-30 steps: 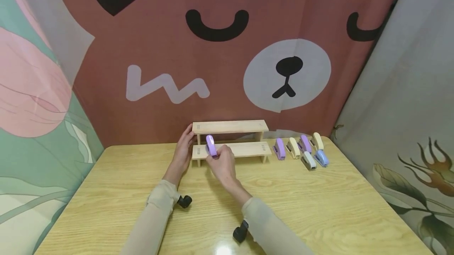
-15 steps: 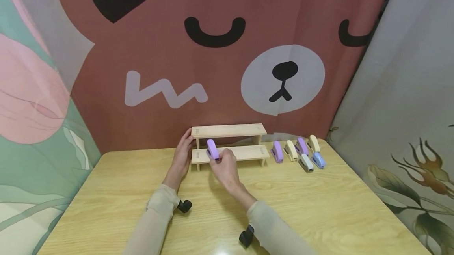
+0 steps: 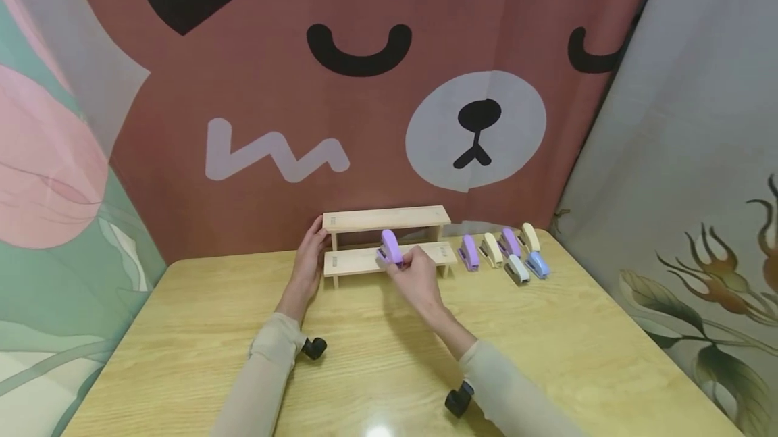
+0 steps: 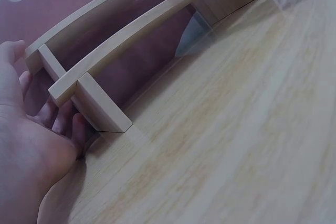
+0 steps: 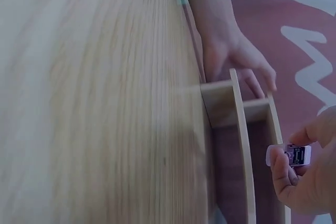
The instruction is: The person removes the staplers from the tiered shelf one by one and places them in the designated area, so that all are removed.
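Note:
A two-tier pale wooden rack (image 3: 385,219) stands at the back of the table. At its left end is my left hand (image 3: 308,263); in the left wrist view its fingers (image 4: 63,119) bend in against the side leg, thumb up by the upper shelf. My right hand (image 3: 419,279) pinches a purple mini stapler (image 3: 390,246) between thumb and fingers. It is held upright, overlapping the middle of the lower shelf (image 3: 352,262) in the head view. From the right wrist, the stapler's end (image 5: 298,155) shows between the fingertips, beside the shelf edge.
Right of the rack, several more staplers sit on the table (image 3: 365,356): purple ones (image 3: 469,252), cream ones (image 3: 491,250), a grey-white one (image 3: 516,269) and a blue one (image 3: 537,265). A bear-print curtain (image 3: 365,119) hangs right behind the rack.
My right hand has carried the purple stapler rightward along the lower shelf, from near its left end to the middle. The left hand stays at the rack's left end.

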